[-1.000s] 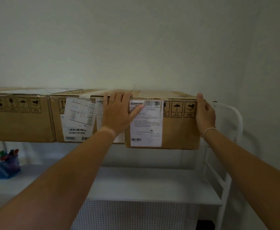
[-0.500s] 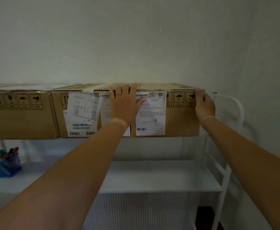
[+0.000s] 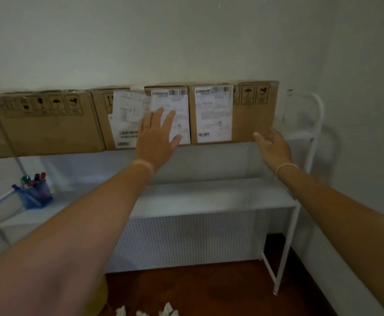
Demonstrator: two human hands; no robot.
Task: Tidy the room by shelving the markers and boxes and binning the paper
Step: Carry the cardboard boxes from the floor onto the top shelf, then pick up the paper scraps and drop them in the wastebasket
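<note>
Both hands now off the right cardboard box (image 3: pixel 252 115), left hand (image 3: pixel 157 137) and right hand (image 3: pixel 274 148) fingers relaxed, holding nothing; box sits on top shelf w/ others, so boxes look done, crumpled paper (image 3: pixel 145 311) on floor next.

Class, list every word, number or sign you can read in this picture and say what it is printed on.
"COMORE": header of the shipping label on the right box; last letters uncertain.
"COMORE": label on the middle box.
Umbrella handling sign: right box.
Barcodes, smaller print, loose sheet: too blurred.
</note>
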